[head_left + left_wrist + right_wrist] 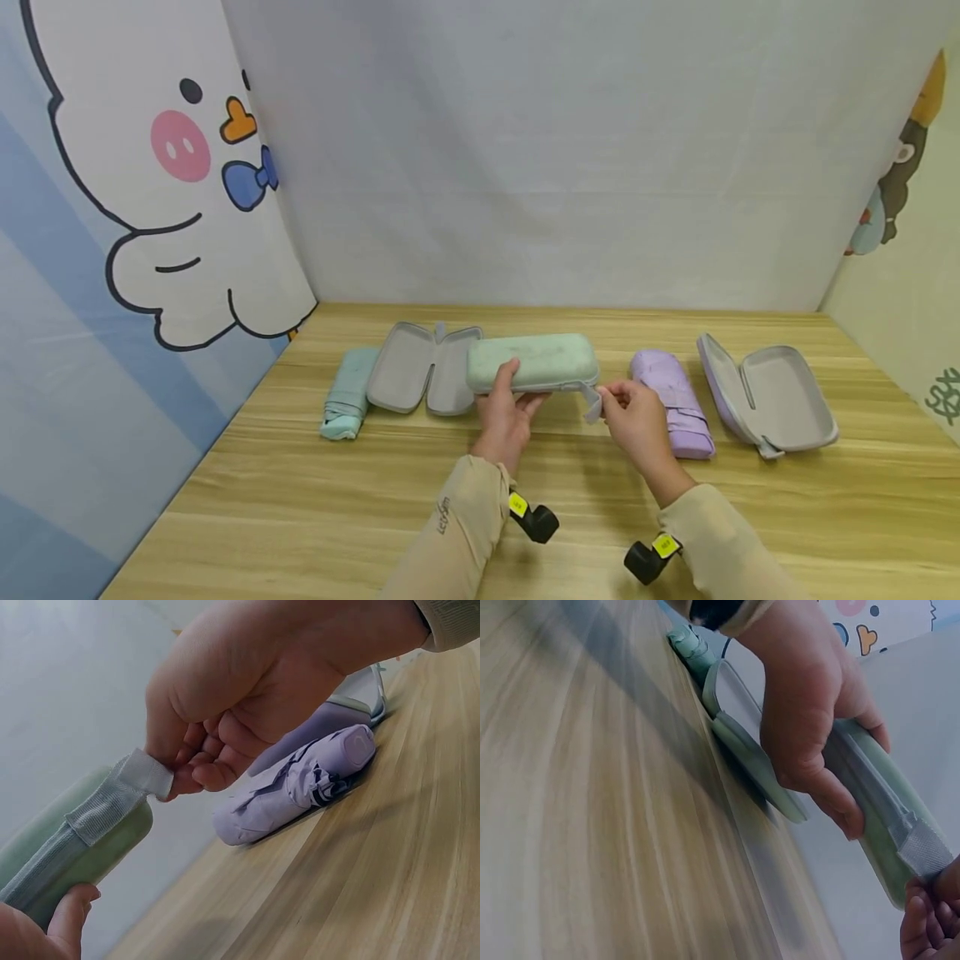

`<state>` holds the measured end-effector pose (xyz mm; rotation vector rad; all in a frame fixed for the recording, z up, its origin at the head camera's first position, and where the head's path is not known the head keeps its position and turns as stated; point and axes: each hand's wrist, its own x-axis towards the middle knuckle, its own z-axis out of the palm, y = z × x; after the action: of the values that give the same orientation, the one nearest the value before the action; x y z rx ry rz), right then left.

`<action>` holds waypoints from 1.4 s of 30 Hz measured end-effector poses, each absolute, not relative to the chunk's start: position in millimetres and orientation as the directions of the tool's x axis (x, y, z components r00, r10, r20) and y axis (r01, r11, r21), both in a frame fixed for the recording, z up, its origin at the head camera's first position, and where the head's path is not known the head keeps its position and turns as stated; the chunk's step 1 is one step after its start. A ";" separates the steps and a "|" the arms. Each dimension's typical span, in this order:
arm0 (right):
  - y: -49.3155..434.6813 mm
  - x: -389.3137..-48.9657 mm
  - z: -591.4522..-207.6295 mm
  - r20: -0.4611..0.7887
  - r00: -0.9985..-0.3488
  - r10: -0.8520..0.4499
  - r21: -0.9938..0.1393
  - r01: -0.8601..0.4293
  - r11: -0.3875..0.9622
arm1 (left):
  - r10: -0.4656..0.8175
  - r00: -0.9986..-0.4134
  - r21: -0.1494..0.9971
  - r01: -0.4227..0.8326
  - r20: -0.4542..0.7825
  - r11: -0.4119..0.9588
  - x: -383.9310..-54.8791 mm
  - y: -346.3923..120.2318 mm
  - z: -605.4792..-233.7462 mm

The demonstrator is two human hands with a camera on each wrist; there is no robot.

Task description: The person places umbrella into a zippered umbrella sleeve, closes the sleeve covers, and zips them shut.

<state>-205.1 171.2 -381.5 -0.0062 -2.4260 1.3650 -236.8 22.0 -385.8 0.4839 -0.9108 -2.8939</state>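
Observation:
A closed mint-green zip case (534,360) is held up over the table by my left hand (506,421), thumb on the front face and fingers underneath. At the case's right end my right hand (637,421) pinches the grey fabric strap (592,402) between thumb and fingers. In the left wrist view, the strap (112,799) lies along the zipper side and its end is between the right fingertips. The right wrist view shows the left fingers round the green case (885,855), which stays off the tabletop.
A folded mint umbrella (350,393) and an open case with grey lining (405,367) lie at left on the wooden table (300,517). At right are a folded lavender umbrella (675,408) and an open lavender case (787,400). A pale cloth wall (555,167) stands behind.

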 end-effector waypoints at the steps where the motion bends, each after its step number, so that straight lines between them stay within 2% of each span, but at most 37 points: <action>1: 170.6 -204.8 -381.6 0.303 -0.937 0.173 -0.825 -0.167 0.539 | -0.156 -0.948 0.568 -0.030 -0.276 -0.822 -236.8 22.2 -385.9; 6: 171.0 -202.3 -381.5 0.303 -0.945 0.123 -0.825 -0.195 0.531 | -0.155 -0.945 0.586 -0.046 -0.288 -0.809 -236.2 21.8 -385.2; 10: 176.8 -200.8 -382.5 0.266 -0.959 0.095 -0.849 -0.186 0.494 | -0.168 -0.942 0.666 -0.073 -0.290 -0.742 -235.6 19.1 -384.9; 13: 183.4 -200.9 -384.2 0.245 -0.951 0.187 -0.872 -0.133 0.470 | -0.156 -0.948 0.738 -0.105 -0.276 -0.667 -235.6 16.0 -385.2; 17: 191.0 -202.0 -385.8 0.265 -0.903 0.339 -0.897 -0.103 0.429 | -0.120 -0.960 0.835 -0.155 -0.255 -0.529 -236.6 13.0 -387.3; 23: 192.9 -203.8 -385.9 0.243 -0.908 0.341 -0.919 -0.102 0.382 | -0.032 -0.968 0.933 -0.231 -0.250 -0.277 -241.9 15.6 -390.3; 28: 189.8 -203.4 -386.7 0.217 -0.924 0.316 -0.926 -0.092 0.366 | 0.005 -0.965 0.958 -0.259 -0.261 -0.121 -247.3 21.3 -394.4; 34: 187.8 -204.2 -389.5 0.205 -0.930 0.306 -0.926 -0.083 0.367 | -0.029 -0.957 0.957 -0.290 -0.290 0.009 -251.9 24.8 -398.8; 42: 190.6 -203.9 -392.7 0.208 -0.930 0.304 -0.929 -0.090 0.360 | 0.053 -0.959 0.958 -0.274 -0.279 0.089 -251.3 26.4 -393.8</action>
<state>-203.9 190.6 -392.7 -0.1881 -2.2834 1.5916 -251.3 26.4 -393.8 0.2590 -2.4833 -2.2873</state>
